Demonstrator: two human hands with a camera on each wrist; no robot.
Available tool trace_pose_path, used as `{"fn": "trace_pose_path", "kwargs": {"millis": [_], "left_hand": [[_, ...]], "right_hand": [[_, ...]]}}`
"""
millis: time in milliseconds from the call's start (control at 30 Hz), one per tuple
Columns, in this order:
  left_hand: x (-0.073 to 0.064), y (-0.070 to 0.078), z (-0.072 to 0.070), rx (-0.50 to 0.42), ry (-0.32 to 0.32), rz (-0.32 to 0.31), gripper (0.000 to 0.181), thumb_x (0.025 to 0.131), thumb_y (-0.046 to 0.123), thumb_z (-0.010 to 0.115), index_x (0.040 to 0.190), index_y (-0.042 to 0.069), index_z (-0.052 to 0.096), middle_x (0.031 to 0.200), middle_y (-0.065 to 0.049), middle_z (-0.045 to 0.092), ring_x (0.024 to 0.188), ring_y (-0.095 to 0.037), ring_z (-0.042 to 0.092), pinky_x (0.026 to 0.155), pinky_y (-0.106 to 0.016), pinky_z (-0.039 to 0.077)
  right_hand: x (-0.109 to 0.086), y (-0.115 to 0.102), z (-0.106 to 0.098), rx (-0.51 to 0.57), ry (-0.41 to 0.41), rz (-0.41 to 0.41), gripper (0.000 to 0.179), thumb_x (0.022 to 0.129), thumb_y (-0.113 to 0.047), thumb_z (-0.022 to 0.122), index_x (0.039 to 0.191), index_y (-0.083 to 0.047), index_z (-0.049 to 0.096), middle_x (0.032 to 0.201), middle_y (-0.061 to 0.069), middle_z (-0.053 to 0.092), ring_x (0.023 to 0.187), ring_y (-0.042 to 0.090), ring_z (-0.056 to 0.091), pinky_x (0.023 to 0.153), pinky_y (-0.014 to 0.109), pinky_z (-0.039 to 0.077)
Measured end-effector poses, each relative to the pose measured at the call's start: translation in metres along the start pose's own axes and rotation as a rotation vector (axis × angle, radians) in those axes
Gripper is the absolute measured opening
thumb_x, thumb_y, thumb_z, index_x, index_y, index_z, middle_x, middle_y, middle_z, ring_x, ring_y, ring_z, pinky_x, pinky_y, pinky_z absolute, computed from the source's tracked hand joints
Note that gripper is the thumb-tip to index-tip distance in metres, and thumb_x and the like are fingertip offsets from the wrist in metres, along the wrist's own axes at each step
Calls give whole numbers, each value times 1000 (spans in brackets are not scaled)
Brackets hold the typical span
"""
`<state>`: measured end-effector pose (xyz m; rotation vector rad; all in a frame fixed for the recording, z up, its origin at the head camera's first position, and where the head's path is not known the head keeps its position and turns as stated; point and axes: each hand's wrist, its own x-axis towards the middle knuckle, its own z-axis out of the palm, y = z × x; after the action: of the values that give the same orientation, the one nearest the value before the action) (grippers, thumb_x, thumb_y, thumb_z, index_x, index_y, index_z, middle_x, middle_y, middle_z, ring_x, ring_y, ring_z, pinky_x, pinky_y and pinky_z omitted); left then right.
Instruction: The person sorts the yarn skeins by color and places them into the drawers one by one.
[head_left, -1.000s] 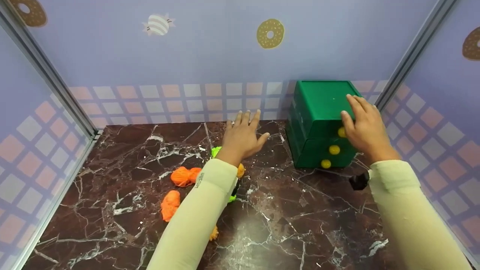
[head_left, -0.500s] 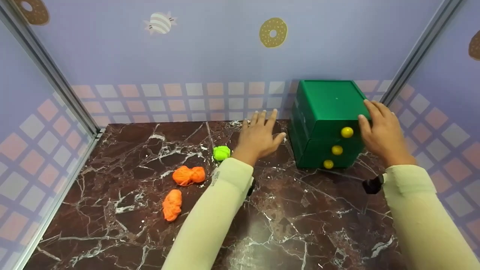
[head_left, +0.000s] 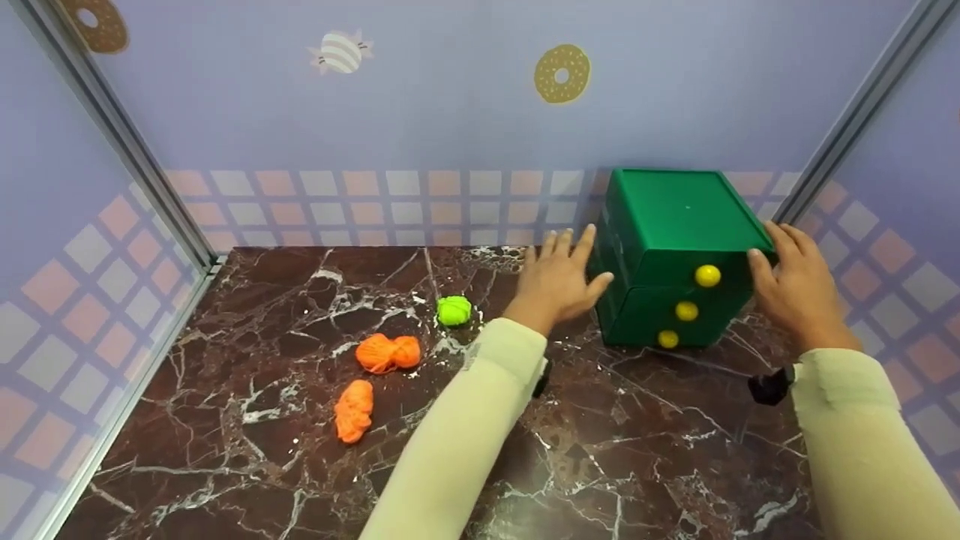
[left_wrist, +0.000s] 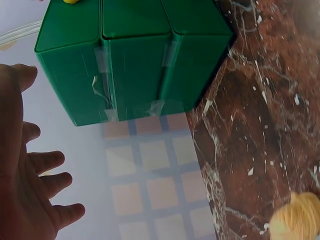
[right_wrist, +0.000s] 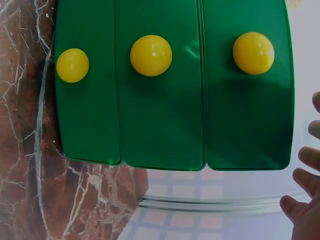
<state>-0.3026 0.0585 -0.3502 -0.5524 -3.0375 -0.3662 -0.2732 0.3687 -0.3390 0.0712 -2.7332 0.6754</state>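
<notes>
A green box of three stacked drawers stands against the back wall, with a round yellow knob on each drawer front. My left hand, fingers spread and straight, is beside the box's left side; in the left wrist view, tape strips show on that side. My right hand is at the box's front right edge, fingers extended and fingertips right at the top corner. In the right wrist view its fingers are just past the top drawer. Neither hand holds anything.
Left of my left arm lie two orange yarn bundles and a lime green yarn ball on the dark marbled tabletop. A pale yellow yarn ball shows in the left wrist view. Patterned panels enclose the back and sides.
Both hands have moved right. The left has come closer to the box's left side; the right has gone from over the front to the right edge. The lime green ball has come into full view.
</notes>
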Motion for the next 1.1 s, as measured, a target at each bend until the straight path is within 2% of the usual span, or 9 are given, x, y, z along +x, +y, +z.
{"fn": "trace_pose_path", "kwargs": {"millis": [100, 300, 600, 800, 1100], "left_hand": [[3, 6, 2, 0, -7, -7, 76, 96, 67, 24, 156, 31, -3, 164, -4, 11, 151, -27, 10, 121, -51, 10], [12, 24, 7, -63, 4, 11, 75, 96, 66, 27, 156, 33, -3, 163, -1, 16, 151, -24, 15, 121, -47, 17], [17, 28, 9, -142, -25, -3, 75, 95, 67, 29, 153, 39, -8, 162, 3, 17, 149, -20, 21, 119, -46, 23], [25, 40, 12, -143, -28, 9, 71, 96, 64, 27, 150, 45, -16, 161, 4, 19, 148, -19, 26, 118, -46, 27], [32, 50, 18, -173, -24, 41, 61, 103, 49, 25, 150, 47, -13, 160, 2, 23, 142, -20, 36, 112, -45, 36]], "right_hand": [[0, 4, 2, 11, -11, 17, 62, 103, -43, 28, 156, -13, 16, 159, 25, 14, 141, 53, 18, 109, 70, 15], [-2, 15, -1, 55, -28, 70, 63, 103, -45, 26, 157, -15, 12, 160, 24, 9, 142, 54, 14, 109, 72, 13], [7, 13, 10, 129, -77, 120, 68, 101, -51, 25, 157, -18, 6, 161, 23, 5, 142, 55, 10, 107, 74, 11], [9, 18, 11, 153, -119, 163, 71, 100, -55, 26, 157, -22, 1, 161, 24, 2, 142, 56, 8, 105, 76, 10], [11, 21, 15, 169, -150, 137, 71, 100, -54, 28, 157, -22, 2, 158, 30, 9, 138, 59, 17, 103, 77, 16]]}}
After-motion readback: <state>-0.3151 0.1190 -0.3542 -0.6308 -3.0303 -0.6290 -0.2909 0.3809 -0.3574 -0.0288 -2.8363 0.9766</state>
